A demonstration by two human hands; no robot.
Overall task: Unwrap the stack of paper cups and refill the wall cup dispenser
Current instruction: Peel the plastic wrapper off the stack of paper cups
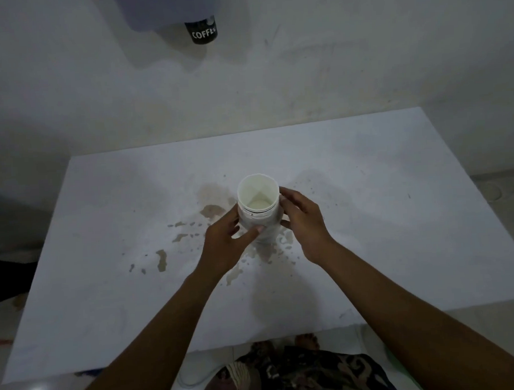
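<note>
A stack of white paper cups [258,200] stands upright over the middle of the white table [105,245], its open mouth facing up. Clear plastic wrap [266,232] clings around its lower part. My left hand [227,243] grips the stack from the left, thumb across the front. My right hand [302,222] holds its right side, fingers curled behind. On the wall above hangs the cup dispenser [165,10], a black cup [201,30] marked COFFEE poking out of its bottom.
Brown stains and chipped patches [187,236] mark the tabletop around the stack. The table's back edge meets the white wall [333,73]. My patterned clothing [302,375] shows below the table's front edge.
</note>
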